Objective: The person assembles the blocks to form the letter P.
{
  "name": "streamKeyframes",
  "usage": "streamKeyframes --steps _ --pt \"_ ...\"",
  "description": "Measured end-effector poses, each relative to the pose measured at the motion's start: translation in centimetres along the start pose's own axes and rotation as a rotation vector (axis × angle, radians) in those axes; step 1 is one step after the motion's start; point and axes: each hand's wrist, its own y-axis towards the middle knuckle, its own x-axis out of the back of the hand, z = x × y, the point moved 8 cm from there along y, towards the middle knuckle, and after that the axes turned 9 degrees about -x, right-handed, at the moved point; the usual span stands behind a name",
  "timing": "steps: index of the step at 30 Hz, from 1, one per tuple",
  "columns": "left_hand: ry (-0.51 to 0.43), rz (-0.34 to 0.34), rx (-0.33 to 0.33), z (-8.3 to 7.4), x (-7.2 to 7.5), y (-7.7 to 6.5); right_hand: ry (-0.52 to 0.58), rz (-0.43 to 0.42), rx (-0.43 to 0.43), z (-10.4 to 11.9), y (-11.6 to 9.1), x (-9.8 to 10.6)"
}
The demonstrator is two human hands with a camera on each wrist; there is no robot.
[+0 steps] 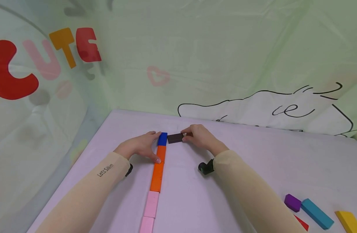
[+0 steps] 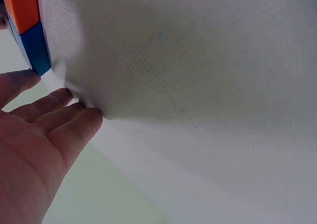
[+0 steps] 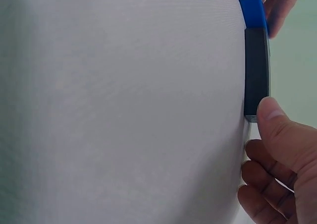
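Note:
A single-file row of blocks runs up the table in the head view: pink blocks (image 1: 151,204) nearest, then orange blocks (image 1: 157,177), then a blue block (image 1: 162,139) at the far end. My left hand (image 1: 142,146) lies along the row's left side, its thumb touching the orange part and a fingertip at the blue block's far end. Its other fingers (image 2: 79,130) extend onto the table in the left wrist view. My right hand (image 1: 202,138) pinches the right end of a dark brown block (image 1: 175,138), which lies crosswise with its left end against or very near the blue block.
At the lower right lie a purple block (image 1: 292,203), a teal block (image 1: 317,213), a yellow block (image 1: 349,221) and a red piece (image 1: 302,223) partly hidden by the right sleeve. A pale green sheet (image 1: 225,58) with drawings rises behind the table (image 1: 239,136).

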Motion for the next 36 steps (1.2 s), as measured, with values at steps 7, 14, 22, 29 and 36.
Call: streamKeyframes --steps 7,14,22,29,36 --pt "-0.004 -0.002 -0.013 -0.03 0.06 -0.02 0.004 -0.003 0.006 -0.02 0.06 -0.07" --pt "-0.007 0.001 -0.020 0.01 0.00 -0.11 0.005 -0.012 0.016 -0.03 0.06 -0.03" --pt "-0.001 0.000 -0.022 0.03 0.00 0.02 0.012 -0.014 0.013 -0.07 0.08 0.02" --pt "0.001 -0.004 -0.025 0.04 0.02 0.06 0.011 -0.017 0.022 0.00 0.04 -0.05" --pt "-0.005 -0.003 -0.023 -0.04 0.05 -0.06 0.018 -0.010 0.010 -0.10 0.06 -0.04"
